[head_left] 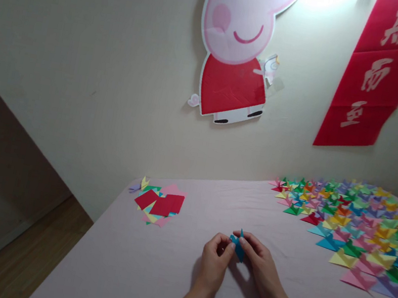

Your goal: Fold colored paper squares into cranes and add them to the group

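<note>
A small blue folded paper piece (238,250), shaped like a partly seen origami crane, is held up between both hands over the table's middle. My left hand (214,259) pinches its left side between thumb and curled fingers. On the other side, my right hand (259,257) grips it, with the thumb on the near face and the fingers behind. One thin blue point sticks up above the right thumb. The fingers cover part of the folds.
Loose coloured paper squares (166,206) lie in a pile at the left back, beside a yellow folded piece (144,183) and a purple one (134,188). Many folded paper cranes (357,233) cover the right side of the pale cloth-covered table (124,269). Behind stands a wall (137,81).
</note>
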Tool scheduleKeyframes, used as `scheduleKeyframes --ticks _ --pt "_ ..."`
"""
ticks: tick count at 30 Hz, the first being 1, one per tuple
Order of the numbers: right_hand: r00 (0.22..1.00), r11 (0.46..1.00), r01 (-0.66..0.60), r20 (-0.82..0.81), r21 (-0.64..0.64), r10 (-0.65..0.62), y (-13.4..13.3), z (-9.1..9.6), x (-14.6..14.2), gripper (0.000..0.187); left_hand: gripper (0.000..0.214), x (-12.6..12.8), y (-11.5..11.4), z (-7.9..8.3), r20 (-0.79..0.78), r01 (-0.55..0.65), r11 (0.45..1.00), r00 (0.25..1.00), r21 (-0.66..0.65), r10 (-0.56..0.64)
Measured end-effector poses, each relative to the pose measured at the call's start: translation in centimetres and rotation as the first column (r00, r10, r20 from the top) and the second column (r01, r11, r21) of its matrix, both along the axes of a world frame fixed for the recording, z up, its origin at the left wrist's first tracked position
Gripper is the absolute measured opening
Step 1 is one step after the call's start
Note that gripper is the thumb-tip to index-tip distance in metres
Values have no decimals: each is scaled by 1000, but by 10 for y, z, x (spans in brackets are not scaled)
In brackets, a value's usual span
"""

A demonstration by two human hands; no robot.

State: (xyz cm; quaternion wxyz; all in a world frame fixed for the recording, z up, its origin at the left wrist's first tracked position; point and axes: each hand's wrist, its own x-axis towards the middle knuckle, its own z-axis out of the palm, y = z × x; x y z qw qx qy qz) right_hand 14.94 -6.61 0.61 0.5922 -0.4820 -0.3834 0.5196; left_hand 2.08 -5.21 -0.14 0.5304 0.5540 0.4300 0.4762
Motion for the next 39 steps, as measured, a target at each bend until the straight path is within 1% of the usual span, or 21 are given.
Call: scheduleKeyframes --ticks 5,9,12,15,18,20,22,24,28,31,35,39 --pt "999 997 30 27 64 -32 1 0 -1 54 31 -1 1 4 51 4 1000 999 -22 -2" --pt "998 995 29 48 93 -34 0 0 0 46 33 -1 3 5 87 27 998 996 -56 -22" --pt "989 991 -32 144 130 13 -1 3 4 35 37 -4 8 3 117 25 995 993 -99 -13" --pt "963 974 -113 264 198 58 -1 6 10 23 40 -9 14 2 149 46 986 989 -161 -21" --pt "930 946 -210 350 245 116 -1 7 13 19 42 -14 19 3 165 87 973 985 -212 -52" --pt "920 938 -238 367 252 135 -1 7 13 18 43 -16 19 5 165 103 968 984 -228 -66" --pt "921 944 -235 364 233 140 -1 7 12 17 43 -16 18 7 158 106 967 985 -230 -70" --pt "930 952 -227 336 208 148 -1 7 10 22 44 -16 17 8 144 102 970 987 -223 -70" --pt "966 971 -190 206 142 159 1 3 8 36 43 -15 15 8 105 95 976 992 -195 -76" --pt "986 988 -131 112 86 121 3 -1 7 41 42 -15 15 6 80 109 981 992 -162 -97" --pt "997 994 -59 54 92 54 5 -4 8 41 39 -13 14 3 40 149 983 989 -112 -145" --pt "998 994 -25 59 106 19 6 -5 9 41 34 -9 12 1 -9 100 993 995 -68 -101"
